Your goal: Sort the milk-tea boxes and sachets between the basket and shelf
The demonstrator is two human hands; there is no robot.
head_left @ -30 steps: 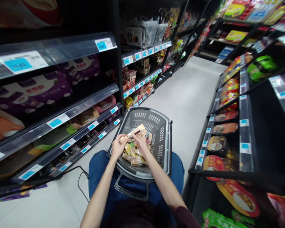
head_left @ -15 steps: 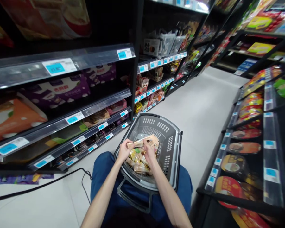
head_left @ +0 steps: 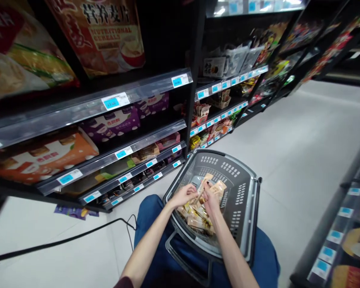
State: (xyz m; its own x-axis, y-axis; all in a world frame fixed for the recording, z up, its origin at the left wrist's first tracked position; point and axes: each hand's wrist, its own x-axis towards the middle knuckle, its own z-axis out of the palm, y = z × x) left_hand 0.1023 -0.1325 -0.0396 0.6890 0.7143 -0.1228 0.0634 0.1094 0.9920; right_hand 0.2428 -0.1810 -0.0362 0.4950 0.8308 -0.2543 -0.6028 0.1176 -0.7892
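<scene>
our left hand and right hand pinch a tan snack packet between them, long axis pointing far, over basket.

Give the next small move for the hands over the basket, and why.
Probably raise the tan snack packets slightly. The left hand and right hand both pinch them low inside the grey basket, right above the pile of loose packets at its near end; a small lift should clear them from the pile.
</scene>
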